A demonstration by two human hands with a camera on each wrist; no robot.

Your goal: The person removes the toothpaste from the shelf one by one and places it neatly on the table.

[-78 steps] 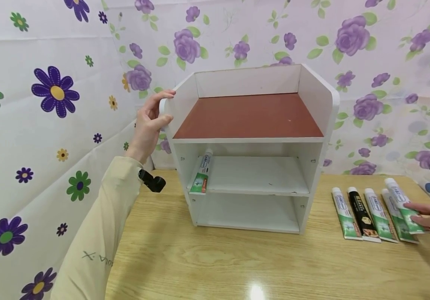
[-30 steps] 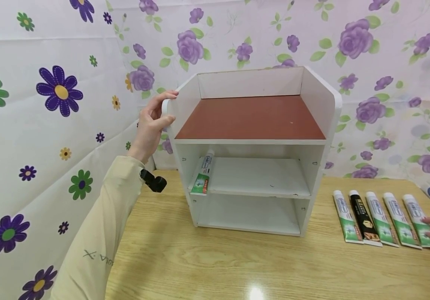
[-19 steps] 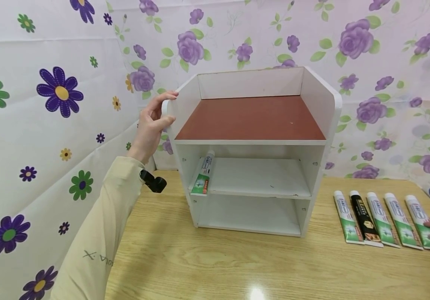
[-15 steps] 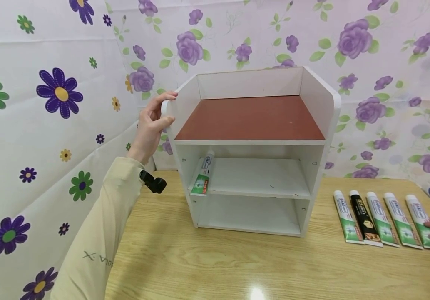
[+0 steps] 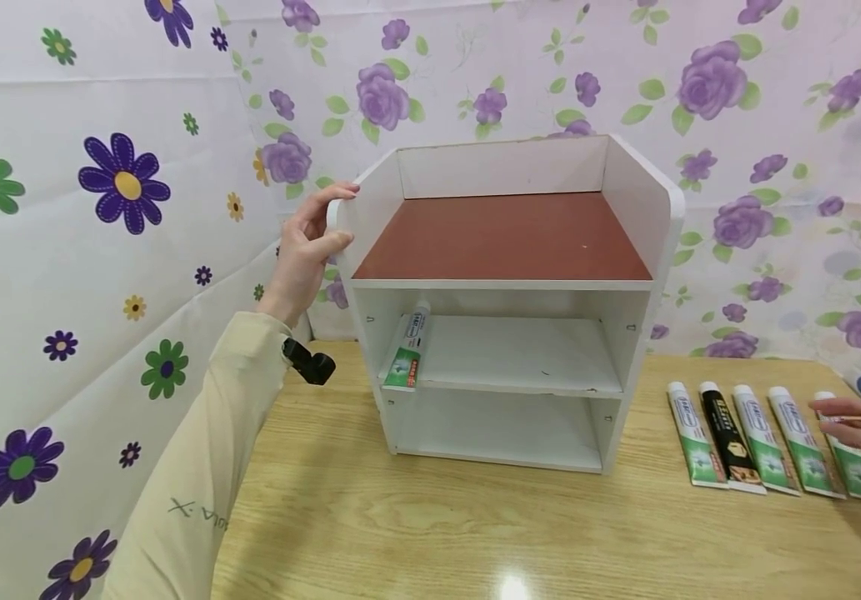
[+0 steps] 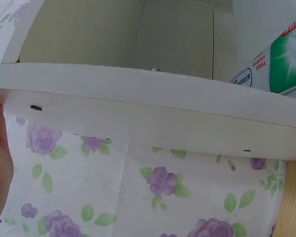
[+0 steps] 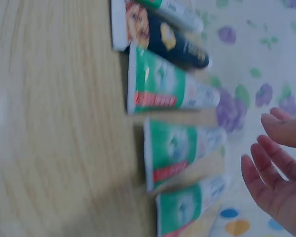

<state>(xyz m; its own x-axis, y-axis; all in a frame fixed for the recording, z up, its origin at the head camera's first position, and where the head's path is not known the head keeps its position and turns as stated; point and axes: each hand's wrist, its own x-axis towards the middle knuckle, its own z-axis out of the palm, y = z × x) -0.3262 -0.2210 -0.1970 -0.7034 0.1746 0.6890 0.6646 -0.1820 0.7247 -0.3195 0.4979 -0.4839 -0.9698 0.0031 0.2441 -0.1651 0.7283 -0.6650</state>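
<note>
A light wooden desk [image 5: 430,533] stands in a corner hung with floral cloth [image 5: 85,250]: purple roses behind, stitched daisies left; glare spots the wood.

A light wooden table [image 5: 475,533] carries a white shelf unit [image 5: 508,304] standing at about twelve o'clock. On the unit's middle board, at its nine o'clock end, lies one toothpaste tube [image 5: 405,352]. At about three o'clock on the table, five tubes [image 5: 763,437] lie side by side in a row, the second from the shelf unit black [image 5: 723,433], the others green and white.
</note>
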